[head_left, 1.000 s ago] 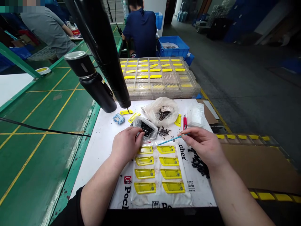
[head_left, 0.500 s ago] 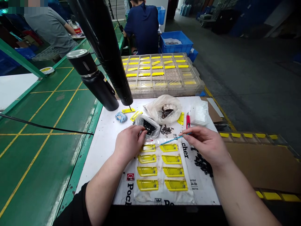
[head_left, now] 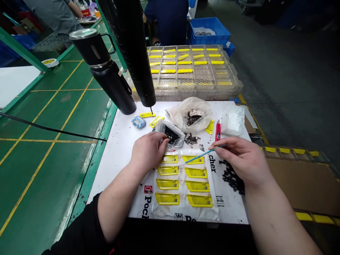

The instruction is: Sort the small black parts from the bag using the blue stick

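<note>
- You, at the bench: your right hand [head_left: 243,159] closes in a tight pinch on a thin blue stick [head_left: 204,156], whose tip points toward 11 o'clock, just above the top row of parts.
- Your left hand [head_left: 148,152], fingers curled, rests at 11 o'clock against a clear plastic bag of small black pieces [head_left: 171,136]; the fingers hide whether it grips anything, so you cannot tell.
- Just changed: your view has dipped toward the bench, and the stick stays pinched. Both hands remain close to their earlier places.
- Eight yellow plastic parts [head_left: 195,172] lie in two columns at 12 o'clock on a printed white sack [head_left: 228,209].
- A small heap of black pieces [head_left: 191,139] sits beyond them, while a looser black spill [head_left: 232,177] lies beside your right hand at 2 o'clock.
- A red utility knife [head_left: 217,130] lies at 1 o'clock.
- Farther out at 12 o'clock, a stacked clear tray [head_left: 186,95] holds more yellow parts, with a co-worker [head_left: 166,21] seated beyond it. A black flask [head_left: 103,71] stands at 11 o'clock.
</note>
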